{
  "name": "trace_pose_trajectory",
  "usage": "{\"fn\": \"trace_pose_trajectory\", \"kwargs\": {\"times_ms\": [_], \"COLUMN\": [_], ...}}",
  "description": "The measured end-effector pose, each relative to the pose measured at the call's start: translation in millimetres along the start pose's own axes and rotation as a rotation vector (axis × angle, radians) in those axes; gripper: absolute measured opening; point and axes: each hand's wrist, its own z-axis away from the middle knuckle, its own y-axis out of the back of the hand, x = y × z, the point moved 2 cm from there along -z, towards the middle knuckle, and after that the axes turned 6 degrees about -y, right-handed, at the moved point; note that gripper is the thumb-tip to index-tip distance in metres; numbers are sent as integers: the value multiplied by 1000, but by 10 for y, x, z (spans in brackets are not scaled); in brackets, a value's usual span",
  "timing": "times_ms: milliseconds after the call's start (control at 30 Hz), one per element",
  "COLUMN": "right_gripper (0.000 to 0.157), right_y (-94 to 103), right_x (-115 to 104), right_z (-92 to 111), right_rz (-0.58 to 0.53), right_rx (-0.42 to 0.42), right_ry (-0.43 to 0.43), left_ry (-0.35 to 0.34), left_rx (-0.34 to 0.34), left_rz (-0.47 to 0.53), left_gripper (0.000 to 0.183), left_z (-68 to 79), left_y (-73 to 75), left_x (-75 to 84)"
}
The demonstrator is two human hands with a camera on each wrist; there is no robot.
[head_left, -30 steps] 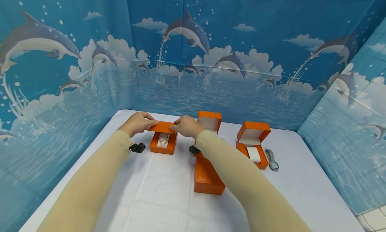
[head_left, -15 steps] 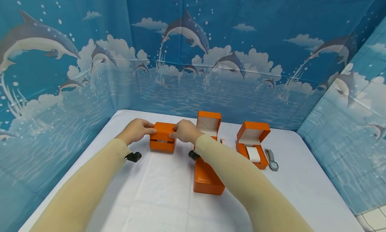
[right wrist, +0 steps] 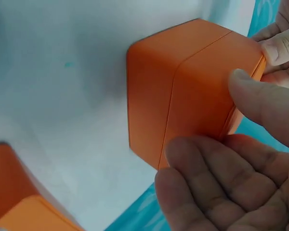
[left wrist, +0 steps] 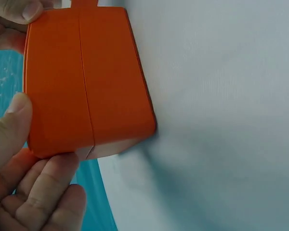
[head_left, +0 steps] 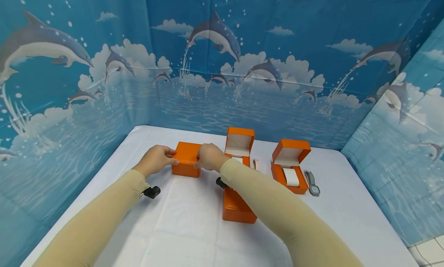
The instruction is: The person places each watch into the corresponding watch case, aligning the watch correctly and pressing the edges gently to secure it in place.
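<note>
An orange watch box [head_left: 186, 153], its lid down on its base, stands on the white table between my hands. My left hand [head_left: 155, 160] holds its left side, thumb at the front edge of the lid. At the opposite side my right hand [head_left: 211, 158] grips the lid with thumb and fingers. Only a thin seam runs around the watch box [left wrist: 82, 82] in the left wrist view. From the right wrist, the right thumb lies on the upper edge of the box [right wrist: 192, 91], with the fingers along its side. The inside of the box is hidden.
An open orange box [head_left: 240, 140] stands right of my right hand, a light-strapped watch [head_left: 256, 164] beside it. Nearer me, a closed orange box [head_left: 238, 211] is partly behind my right forearm. Farther right are another open box [head_left: 292, 153] and a grey watch [head_left: 313, 184].
The raised lid has come forward and down onto the base, covering the white watch inside. Both hands have moved lower and nearer with it, keeping hold of its sides.
</note>
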Motion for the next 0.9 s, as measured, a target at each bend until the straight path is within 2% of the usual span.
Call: {"fn": "trace_pose_trajectory", "kwargs": {"times_ms": [200, 433, 700, 900], "right_gripper": [34, 25, 26, 30], "right_y": [-10, -24, -5, 4], "right_x": [-10, -39, -46, -42], "right_z": [12, 48, 58, 54], "right_rz": [22, 84, 134, 111], "right_rx": [1, -19, -13, -16], "right_ry": [-1, 36, 48, 28], "left_ry": [21, 52, 53, 58], "left_rx": [-19, -59, -69, -78], "left_rz": [-58, -154, -182, -184], "left_gripper": [53, 50, 46, 47], "left_z": [7, -16, -22, -16], "left_y": [21, 41, 45, 55], "left_x": [89, 195, 216, 245]}}
